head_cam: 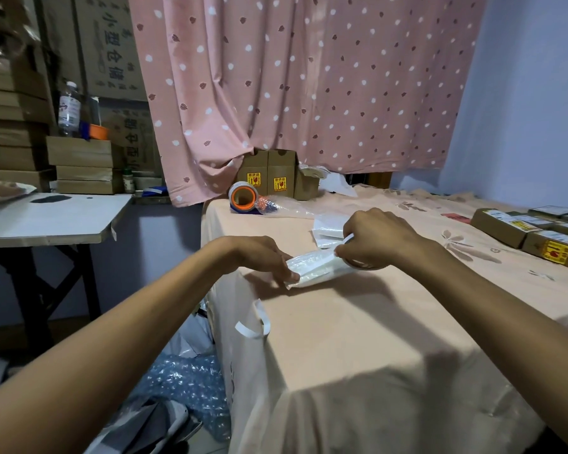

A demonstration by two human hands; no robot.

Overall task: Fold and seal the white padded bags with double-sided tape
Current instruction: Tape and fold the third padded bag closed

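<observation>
Below your left forearm, down on the floor, lies a heap of bubble wrap (184,381). A little nearer to you than your left hand, two white paper strips (253,329) hang curled at the corner of the surface (358,339), which is covered with a peach cloth.

Your left hand (263,257) holds the left end of the white padded bag (315,270), with the fingers curled over its edge. Your right hand (374,240) pinches the right end of the same bag with bent fingers. The bag lies low over the cloth between your hands. Under your right palm shows a part of a ring, maybe a tape roll (358,264), but you cannot tell how it is held.

Just beyond your right hand lies a small stack of white bags (328,227). Further beyond your left hand stands a tape roll with orange core (241,198), and behind it brown boxes (269,178) with yellow labels and a red glass mark; the words are too small to read. To the right of your right hand lie more labelled boxes (538,237). Far to the left, a carton (112,44) carries the characters 小型仓储.
</observation>
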